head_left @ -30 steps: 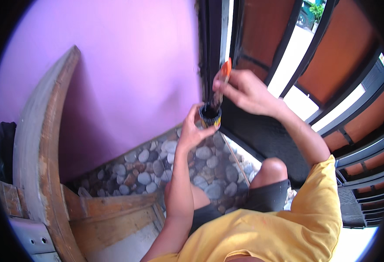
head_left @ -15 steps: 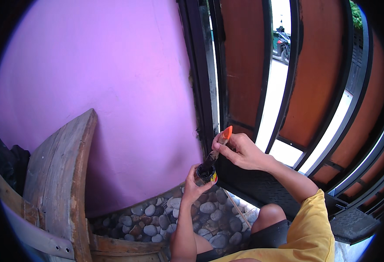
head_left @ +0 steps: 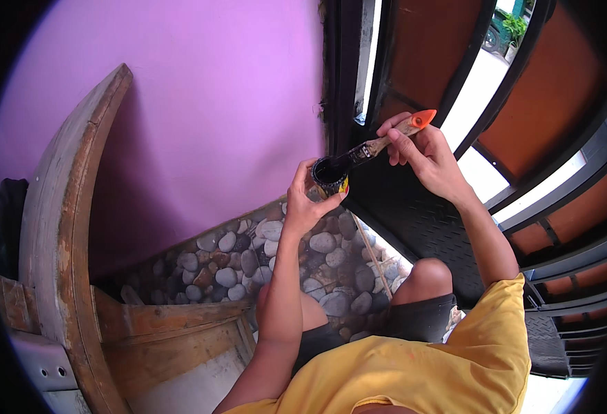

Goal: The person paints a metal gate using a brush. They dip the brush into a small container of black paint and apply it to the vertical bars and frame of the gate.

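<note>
My left hand (head_left: 307, 198) is wrapped round a small paint can (head_left: 342, 185) with a dark, paint-smeared rim and a bit of yellow and red on its side. Black paint coats its inside. In my right hand (head_left: 424, 155) is a paintbrush (head_left: 380, 143), pinched by its wooden handle with the orange end pointing up and right. The brush slants, and its black-coated bristles reach in over the can's mouth. How deep the tips go cannot be made out against the dark inside.
A purple wall (head_left: 213, 90) rises ahead and to the left. On the right stands a gate with brown panels (head_left: 534, 103) and a black frame (head_left: 424, 207). A worn wooden piece (head_left: 58, 193) curves up at the left. Pebble-patterned flooring (head_left: 320, 243) lies below my hands.
The view has tilted down, so both hands and the can appear higher. The brush has gone from nearly upright to a slant toward the right, my right hand moving away from the can.
</note>
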Demonstrator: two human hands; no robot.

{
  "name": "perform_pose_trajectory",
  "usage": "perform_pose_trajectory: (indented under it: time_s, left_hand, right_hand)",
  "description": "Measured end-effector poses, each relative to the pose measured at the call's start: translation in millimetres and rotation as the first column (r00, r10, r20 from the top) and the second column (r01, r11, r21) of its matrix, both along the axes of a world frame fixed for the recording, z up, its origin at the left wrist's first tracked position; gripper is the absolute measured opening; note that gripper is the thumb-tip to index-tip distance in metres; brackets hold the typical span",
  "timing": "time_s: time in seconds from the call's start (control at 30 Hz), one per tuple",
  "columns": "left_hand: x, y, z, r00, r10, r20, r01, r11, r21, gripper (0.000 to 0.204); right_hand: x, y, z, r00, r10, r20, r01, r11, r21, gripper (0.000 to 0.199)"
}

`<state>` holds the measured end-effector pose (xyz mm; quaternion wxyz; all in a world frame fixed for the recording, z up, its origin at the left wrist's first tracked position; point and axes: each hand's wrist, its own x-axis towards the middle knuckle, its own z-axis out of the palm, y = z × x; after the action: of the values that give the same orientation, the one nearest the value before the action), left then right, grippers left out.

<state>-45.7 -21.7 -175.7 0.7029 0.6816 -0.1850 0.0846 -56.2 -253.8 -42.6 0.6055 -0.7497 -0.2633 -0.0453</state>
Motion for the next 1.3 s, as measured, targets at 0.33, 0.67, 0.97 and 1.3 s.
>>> perform_pose_trajectory:
  time_s: [0.33,0.67,0.97,1.3]
  left_hand:
    - [0,-1,0,0.997,0.055,0.046,-0.057,0.997,0.046,0.059]
    - [7,-8,-7,0.996,0.084,0.039,-0.085,0.996,0.019,0.058]
    - [11,-13,-23,0.989,0.141,0.044,-0.144,0.985,0.09,0.064]
    - [12,-13,-22,0.988,0.153,0.033,-0.155,0.986,0.065,0.065]
  right_hand:
    - [-16,-4,3,0.977,0.11,0.185,-0.059,0.962,-0.265,0.01]
    - [-17,-14,14,0.946,0.169,0.277,-0.041,0.91,-0.413,0.017]
    - [-9,-16,36,0.951,-0.196,0.238,0.233,0.963,-0.139,0.023]
    - [4,-31,67,0.78,-0.33,0.531,0.51,0.828,-0.235,0.012]
